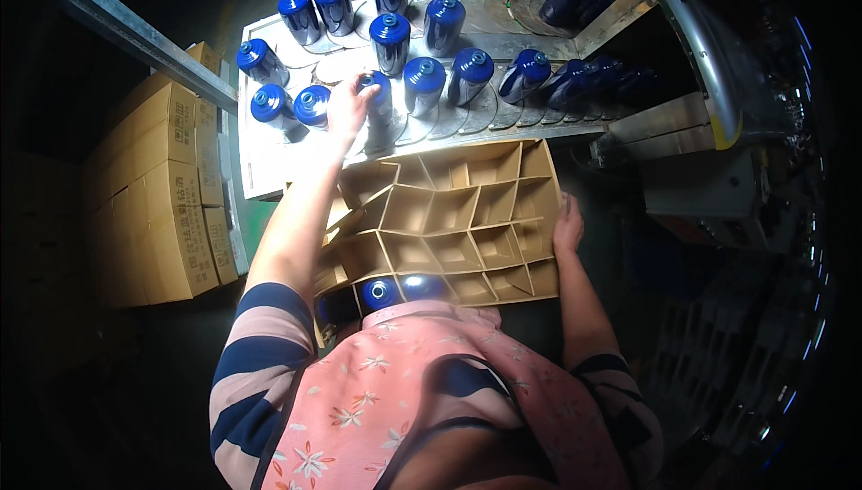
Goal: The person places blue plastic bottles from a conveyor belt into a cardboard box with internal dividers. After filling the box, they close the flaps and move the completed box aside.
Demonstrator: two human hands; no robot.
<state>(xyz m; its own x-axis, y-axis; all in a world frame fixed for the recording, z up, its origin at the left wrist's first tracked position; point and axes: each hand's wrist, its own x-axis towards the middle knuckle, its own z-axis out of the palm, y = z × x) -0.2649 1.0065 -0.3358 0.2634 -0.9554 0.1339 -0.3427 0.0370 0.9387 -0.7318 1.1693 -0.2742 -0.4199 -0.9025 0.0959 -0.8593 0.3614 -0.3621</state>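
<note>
At upper centre, 1 glossy blue cylindrical bottle point(381, 99) is held near its neck by the left hand point(348, 108), fingers narrowed; adjacent bottles point(424, 86) are best avoided. The brown divided cardboard box point(409, 210) should be steadied by the right hand point(567, 228), whose closure is unclear.

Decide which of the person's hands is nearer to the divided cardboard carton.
Right: the right hand is against the right side of the divided cardboard carton. The left hand is beyond its far edge, at a blue bottle.
</note>
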